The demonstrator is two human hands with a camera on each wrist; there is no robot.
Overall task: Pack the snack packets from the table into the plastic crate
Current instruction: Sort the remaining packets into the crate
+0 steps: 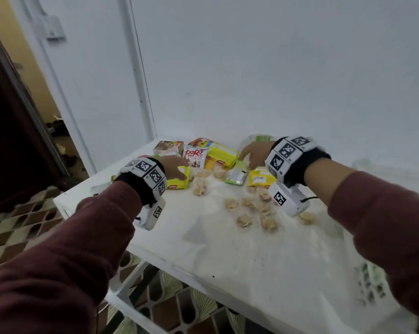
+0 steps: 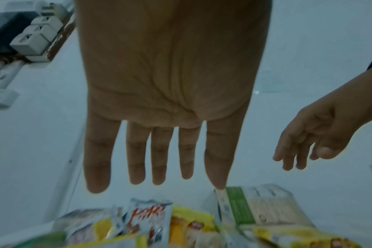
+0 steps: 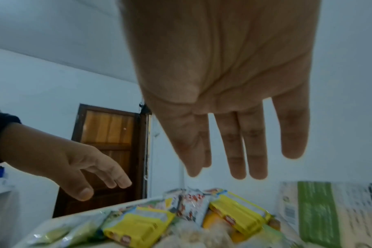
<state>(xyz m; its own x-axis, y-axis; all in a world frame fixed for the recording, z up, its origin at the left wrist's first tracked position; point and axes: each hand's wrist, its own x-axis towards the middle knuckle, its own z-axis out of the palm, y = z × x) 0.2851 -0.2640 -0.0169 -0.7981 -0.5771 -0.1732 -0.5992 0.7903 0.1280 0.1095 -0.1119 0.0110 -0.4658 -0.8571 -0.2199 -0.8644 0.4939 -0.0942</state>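
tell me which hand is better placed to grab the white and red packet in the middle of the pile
Left. The left hand hovers open with its fingertips right beside the white and red packet. The right hand reaches over the green and white packet, farther right.

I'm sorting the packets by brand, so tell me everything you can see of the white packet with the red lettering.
The white packet with red lettering is a small glossy pouch, apparently plastic film, with bold red letters near the top, darker printing below and a crimped top edge. It looks sealed. It leans tilted among the heap at the far side of the table, overlapping a yellow packet on its right. The left hand hovers close beside it, fingers extended; contact cannot be told.
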